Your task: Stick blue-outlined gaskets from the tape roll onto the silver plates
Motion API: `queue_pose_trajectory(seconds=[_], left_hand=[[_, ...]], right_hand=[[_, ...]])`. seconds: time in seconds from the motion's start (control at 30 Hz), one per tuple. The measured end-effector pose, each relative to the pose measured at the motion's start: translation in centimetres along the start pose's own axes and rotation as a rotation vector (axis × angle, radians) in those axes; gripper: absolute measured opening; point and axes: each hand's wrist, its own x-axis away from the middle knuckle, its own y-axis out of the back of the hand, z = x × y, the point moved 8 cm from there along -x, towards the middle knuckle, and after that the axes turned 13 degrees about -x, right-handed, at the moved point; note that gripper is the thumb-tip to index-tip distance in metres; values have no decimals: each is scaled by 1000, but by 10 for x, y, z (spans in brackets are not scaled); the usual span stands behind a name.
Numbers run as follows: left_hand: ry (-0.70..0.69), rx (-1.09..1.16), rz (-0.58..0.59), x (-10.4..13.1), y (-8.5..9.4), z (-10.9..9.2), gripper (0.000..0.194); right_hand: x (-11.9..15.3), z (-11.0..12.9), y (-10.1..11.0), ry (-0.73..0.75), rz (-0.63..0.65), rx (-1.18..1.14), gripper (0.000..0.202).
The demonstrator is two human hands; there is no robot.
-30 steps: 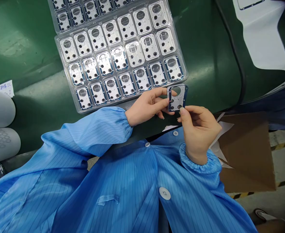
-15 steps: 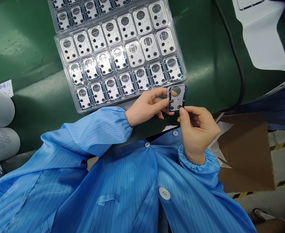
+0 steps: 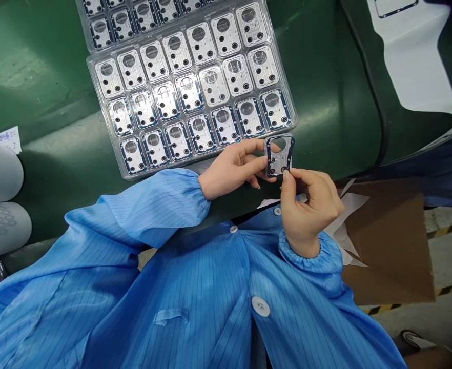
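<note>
A small silver metal plate (image 3: 279,157) with a dark blue border, one large round hole and smaller holes is held up off the table. My left hand (image 3: 238,166) grips it along its left side, thumb in front and a finger showing through the large hole. At the plate's lower right corner, my right hand (image 3: 309,202) pinches with thumb and index finger, its other fingers curled. Just beyond the hands lies a clear plastic tray (image 3: 293,110) with rows of similar plates, some with the blue border and some plain silver.
A second filled tray (image 3: 85,28) adjoins the first at the back. On the green table (image 3: 326,92) a black cable (image 3: 368,72) runs along the right, beside a white sheet (image 3: 414,66). Grey rolls (image 3: 3,230) stand at left; a cardboard box (image 3: 391,241) with paper scraps sits lower right.
My right hand has shifted slightly left, its thumb still at the plate's lower corner. The plate has turned very slightly; my left hand has stayed in place.
</note>
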Motion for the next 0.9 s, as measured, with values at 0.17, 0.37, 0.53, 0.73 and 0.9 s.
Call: queue_pose_trajectory(seconds=[0.17,0.37,0.53,0.73,0.9], left_hand=[[19,30,-17,0,2,3,42],[21,31,-17,-1,2,4,43],[11,28,-10,-1,1,3,45],[2,33,-14,-1,1,2,41],[10,26,-19,-1,1,2,41]], right_hand=[[5,-3,1,29,1,57,18],[14,-8,2,111,5,140,25],[19,-16,2,97,5,185,25],[20,-19,1,66,14,236,26],[20,-13,1,122,-14,240,28]])
